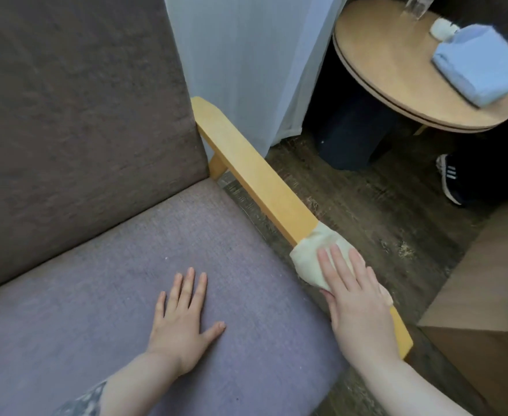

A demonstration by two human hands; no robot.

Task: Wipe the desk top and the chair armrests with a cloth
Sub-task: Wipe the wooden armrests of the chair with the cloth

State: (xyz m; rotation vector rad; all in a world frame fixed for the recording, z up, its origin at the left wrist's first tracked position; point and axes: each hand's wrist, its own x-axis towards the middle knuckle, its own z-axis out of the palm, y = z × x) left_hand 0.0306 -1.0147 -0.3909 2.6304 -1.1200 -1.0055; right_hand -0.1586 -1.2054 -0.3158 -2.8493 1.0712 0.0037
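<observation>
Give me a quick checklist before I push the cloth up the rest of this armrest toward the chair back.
1. Cloth lies on the armrest: ok, it drapes over the top and the inner edge.
2. Right hand flat on the cloth: ok, fingers spread over it.
3. Left hand bracing: ok, palm down on the seat cushion, clear of the armrest.
4. Path up the armrest clear: ok, bare wood all the way to the backrest.
5. Curtain out of the way: cannot tell, it hangs close behind the far end.
6. Near end of the armrest already wiped: cannot tell.
</observation>
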